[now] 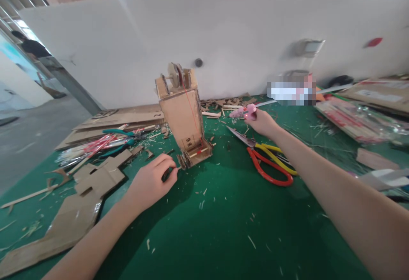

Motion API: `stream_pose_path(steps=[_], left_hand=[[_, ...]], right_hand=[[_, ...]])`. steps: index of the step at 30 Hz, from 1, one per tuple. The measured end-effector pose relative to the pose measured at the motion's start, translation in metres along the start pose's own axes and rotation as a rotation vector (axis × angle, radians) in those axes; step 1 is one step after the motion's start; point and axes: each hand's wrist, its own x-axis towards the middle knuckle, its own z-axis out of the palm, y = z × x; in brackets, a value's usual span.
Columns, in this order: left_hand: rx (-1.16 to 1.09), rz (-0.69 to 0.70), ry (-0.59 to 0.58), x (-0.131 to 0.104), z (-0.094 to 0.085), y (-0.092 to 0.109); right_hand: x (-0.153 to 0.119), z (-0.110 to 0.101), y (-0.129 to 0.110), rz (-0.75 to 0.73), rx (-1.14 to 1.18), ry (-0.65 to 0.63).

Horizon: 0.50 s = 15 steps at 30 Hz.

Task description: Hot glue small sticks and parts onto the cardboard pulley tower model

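A cardboard model (182, 116) stands upright on the green table, with a round cardboard pulley (174, 75) at its top and a red thread running down its side. At its lower left, my left hand (157, 177) is closed, thumb and finger pinching the end of a thin wooden stick (180, 168) that sticks out of the base. Farther back and to the right, my right hand (262, 123) grips a pink glue gun (243, 112), its nozzle towards the left. Scissors (267, 157) with one red and one yellow handle lie spread just below that hand.
Cut cardboard pieces (73, 216), teal-handled pliers (118, 148) and bagged sticks lie at the left. Cardboard scraps (226, 103) are heaped against the white wall (223, 29). More packaged sticks (361, 120) lie at the right. A person (32, 48) is in the left background.
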Motion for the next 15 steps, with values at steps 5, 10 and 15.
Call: stream_pose_path(steps=[5,10,15], left_hand=[[0.025,-0.031,0.002,-0.001,0.001,0.005],[0.011,-0.045,0.001,0.000,0.003,0.007],[-0.067,-0.009,-0.058,0.002,0.000,-0.001]], right_hand=[[-0.010,-0.010,-0.008,0.026,-0.074,-0.034],[-0.046,-0.038,-0.030,-0.005,-0.237,0.023],[-0.091,-0.042,-0.074,-0.434,-0.200,0.025]])
